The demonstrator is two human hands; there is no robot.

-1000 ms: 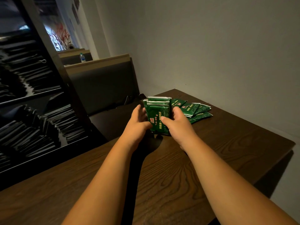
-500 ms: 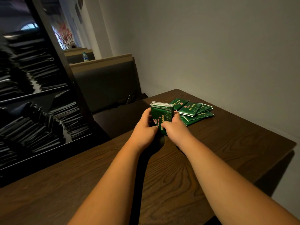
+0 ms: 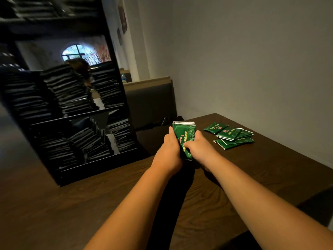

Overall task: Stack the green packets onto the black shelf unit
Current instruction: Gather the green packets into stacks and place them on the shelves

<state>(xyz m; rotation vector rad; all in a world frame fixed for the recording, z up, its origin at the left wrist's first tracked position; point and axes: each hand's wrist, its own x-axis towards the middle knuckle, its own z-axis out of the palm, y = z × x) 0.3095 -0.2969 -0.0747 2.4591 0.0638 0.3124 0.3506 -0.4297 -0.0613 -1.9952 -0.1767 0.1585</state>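
- The left hand (image 3: 168, 154) and right hand (image 3: 200, 150) clasp an upright bundle of green packets (image 3: 183, 134) from either side. The fingers curl out of sight behind it.
- The bundle's lower end is hidden between the palms, so whether it touches the counter (image 3: 270, 177) cannot be told.
- Near the right hand, a few loose packets (image 3: 230, 137) lie fanned and overlapping on the counter, their print too small to read.
- On the left stands the black shelf unit (image 3: 72, 114), cut off at the top and side, its dark stacks blurred.
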